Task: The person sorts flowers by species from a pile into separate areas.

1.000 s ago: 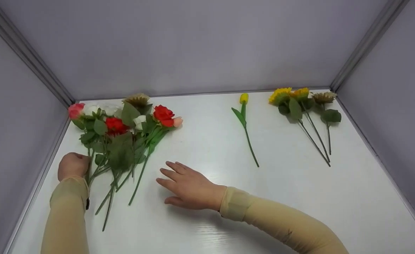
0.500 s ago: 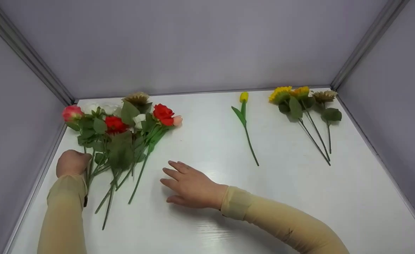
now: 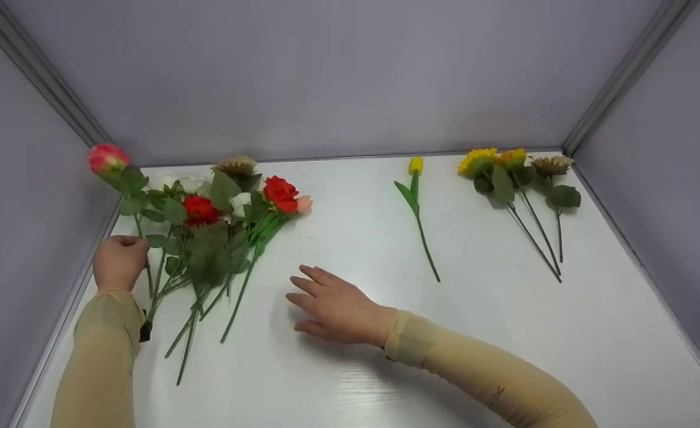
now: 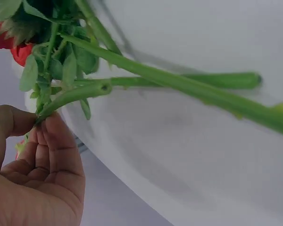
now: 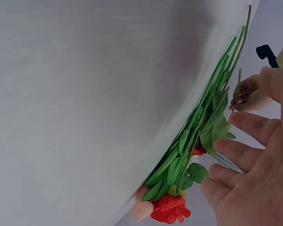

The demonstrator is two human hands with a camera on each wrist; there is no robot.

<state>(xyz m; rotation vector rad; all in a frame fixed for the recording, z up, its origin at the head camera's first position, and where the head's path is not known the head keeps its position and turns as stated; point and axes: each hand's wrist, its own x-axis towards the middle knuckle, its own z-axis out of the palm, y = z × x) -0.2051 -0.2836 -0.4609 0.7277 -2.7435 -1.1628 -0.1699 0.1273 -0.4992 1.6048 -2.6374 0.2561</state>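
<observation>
Your left hand [image 3: 119,259] has lifted the pink rose [image 3: 107,158] off the pile [image 3: 219,226], stem pinched – right hand [image 3: 338,306] flat, empty; the other stems still lie unsorted

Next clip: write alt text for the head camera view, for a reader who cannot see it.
A person's left hand pinches the stem of a pink artificial rose, lifting it from a pile of red, white and pink artificial flowers on a white table. The right hand rests open beside the pile; further right lie a yellow artificial tulip and three artificial sunflowers.
</observation>
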